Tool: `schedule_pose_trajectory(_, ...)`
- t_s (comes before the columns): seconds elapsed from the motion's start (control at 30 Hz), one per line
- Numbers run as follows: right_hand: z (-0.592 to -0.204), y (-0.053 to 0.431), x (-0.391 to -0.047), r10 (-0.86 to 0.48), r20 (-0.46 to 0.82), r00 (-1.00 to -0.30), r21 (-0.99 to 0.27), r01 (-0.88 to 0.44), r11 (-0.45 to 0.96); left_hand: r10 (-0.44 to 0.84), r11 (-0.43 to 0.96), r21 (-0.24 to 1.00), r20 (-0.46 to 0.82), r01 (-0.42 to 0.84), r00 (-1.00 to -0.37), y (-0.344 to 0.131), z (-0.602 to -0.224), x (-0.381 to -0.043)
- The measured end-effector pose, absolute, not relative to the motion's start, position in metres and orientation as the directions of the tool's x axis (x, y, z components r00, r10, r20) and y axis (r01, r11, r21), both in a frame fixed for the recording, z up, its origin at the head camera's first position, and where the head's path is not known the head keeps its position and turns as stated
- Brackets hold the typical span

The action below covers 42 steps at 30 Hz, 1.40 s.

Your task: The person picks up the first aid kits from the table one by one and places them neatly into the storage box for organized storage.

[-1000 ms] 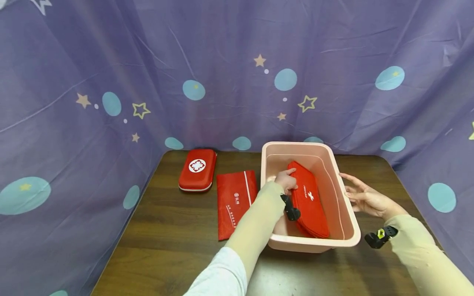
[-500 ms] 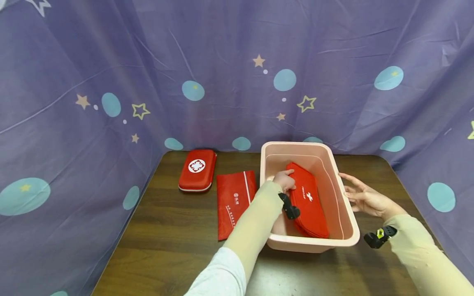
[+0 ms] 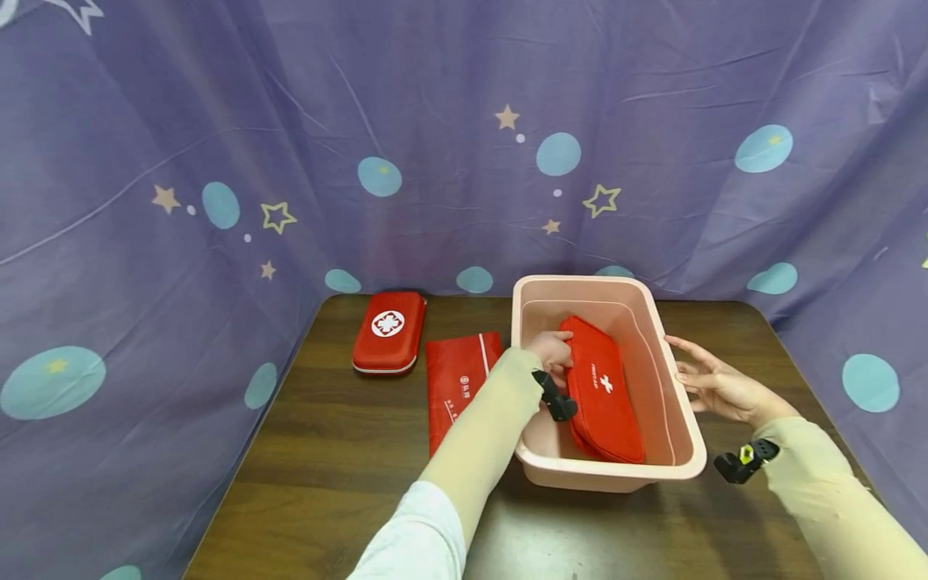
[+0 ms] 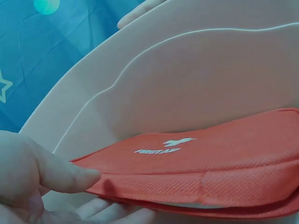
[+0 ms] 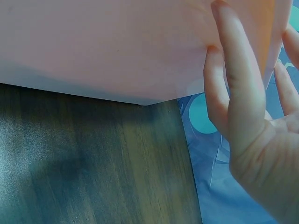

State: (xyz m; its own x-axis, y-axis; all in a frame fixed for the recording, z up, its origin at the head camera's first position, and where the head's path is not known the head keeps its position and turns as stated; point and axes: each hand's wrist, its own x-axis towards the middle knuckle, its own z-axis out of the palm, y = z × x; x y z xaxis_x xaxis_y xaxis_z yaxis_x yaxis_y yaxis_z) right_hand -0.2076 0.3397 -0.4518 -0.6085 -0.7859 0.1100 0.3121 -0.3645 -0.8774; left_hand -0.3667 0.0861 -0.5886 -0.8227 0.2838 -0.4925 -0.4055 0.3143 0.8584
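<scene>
A red soft pouch printed "FIRST AID" with a white cross lies slanted inside the pink plastic tub. Beside the pouch's left edge is my left hand, reaching down into the tub. In the left wrist view its thumb lies extended at the near edge of the pouch, and the fingers stretch out low, partly under that edge. My right hand touches the tub's right side from outside. The right wrist view has its fingers fairly straight against the outer wall.
To the tub's left, a flat red pouch with white print lies partly behind my left forearm. Farther left sits a red hard-shell zip case with a white emblem. A purple patterned curtain hangs behind the brown wooden table.
My left hand has shifted slightly left, away from the middle of the first aid pouch, which stays nearly in place. The right hand and tub have hardly moved.
</scene>
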Motion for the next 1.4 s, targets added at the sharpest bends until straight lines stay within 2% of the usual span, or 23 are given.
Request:
schedule_pose_trajectory(0.07,-0.451,0.34,-0.208,-0.785,0.107,-0.61,-0.879,0.31,-0.361,0.285,0.305,0.853,-0.506,-0.424,-0.814,0.081,-0.582,-0.364)
schedule_pose_trajectory(0.17,-0.451,0.34,-0.208,-0.784,0.104,-0.611,-0.882,0.307,-0.356,0.241,0.319,0.833,-0.532,-0.452,-0.811,0.077,-0.558,-0.351)
schedule_pose_trajectory(0.23,-0.451,0.34,-0.208,-0.785,0.104,-0.61,-0.883,0.307,-0.355,0.26,0.294,0.835,-0.538,-0.465,-0.802,0.071,-0.537,-0.338)
schedule_pose_trajectory(0.4,-0.451,0.34,-0.207,-0.787,0.109,-0.607,-0.884,0.303,-0.356,0.221,0.312,0.814,-0.563,-0.49,-0.796,0.059,-0.451,-0.281)
schedule_pose_trajectory(0.5,-0.452,0.339,-0.206,-0.787,0.114,-0.606,-0.882,0.302,-0.361,0.225,0.363,0.805,-0.564,-0.469,-0.794,0.064,-0.484,-0.305)
schedule_pose_trajectory(0.63,-0.452,0.339,-0.206,-0.786,0.122,-0.606,-0.879,0.303,-0.369,0.259,0.391,0.809,-0.555,-0.44,-0.791,0.073,-0.553,-0.353)
schedule_pose_trajectory(0.77,-0.453,0.34,-0.207,-0.784,0.123,-0.608,-0.876,0.304,-0.373,0.241,0.393,0.815,-0.539,-0.427,-0.807,0.071,-0.547,-0.35)
schedule_pose_trajectory(1.03,-0.455,0.34,-0.207,-0.785,0.127,-0.606,-0.873,0.307,-0.379,0.214,0.381,0.806,-0.554,-0.453,-0.805,0.075,-0.571,-0.368)
schedule_pose_trajectory(1.17,-0.455,0.341,-0.207,-0.782,0.123,-0.611,-0.875,0.304,-0.376,0.19,0.374,0.812,-0.541,-0.449,-0.819,0.077,-0.569,-0.367)
schedule_pose_trajectory(1.3,-0.455,0.34,-0.207,-0.787,0.129,-0.603,-0.872,0.309,-0.38,0.202,0.289,0.826,-0.546,-0.483,-0.813,0.076,-0.556,-0.358)
schedule_pose_trajectory(1.4,-0.455,0.34,-0.207,-0.791,0.136,-0.597,-0.868,0.313,-0.386,0.265,0.18,0.841,-0.541,-0.51,-0.798,0.069,-0.54,-0.349)
